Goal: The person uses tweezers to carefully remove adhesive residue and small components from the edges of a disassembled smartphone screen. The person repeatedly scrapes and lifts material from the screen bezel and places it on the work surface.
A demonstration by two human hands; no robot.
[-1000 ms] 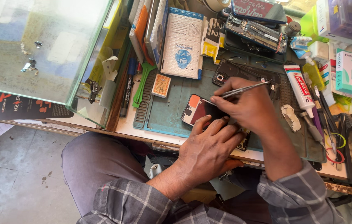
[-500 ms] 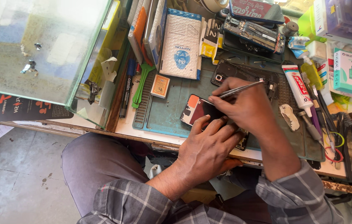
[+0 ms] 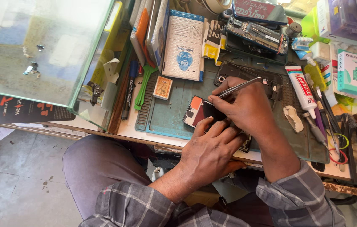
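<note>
The phone lies on the green work mat, close to the mat's front edge and near the front edge of the bench. Its long axis runs on a slant, from the upper left toward the person; only the orange and dark far end shows, the rest being covered by both hands.

The left hand lies directly on the phone's near end, fingers spread and pressed flat, thumb against the left side. It pins the phone down and grasps nothing.

The right hand sits over the phone's right side, slightly farther from the person. Its thumb and forefinger are pinched together on metal tweezers, whose back end points up and right. The tips point down toward the phone; whether they touch it cannot be told.

Beyond the hands lies a black opened phone shell. A white glue tube lies at the mat's right edge.
</note>
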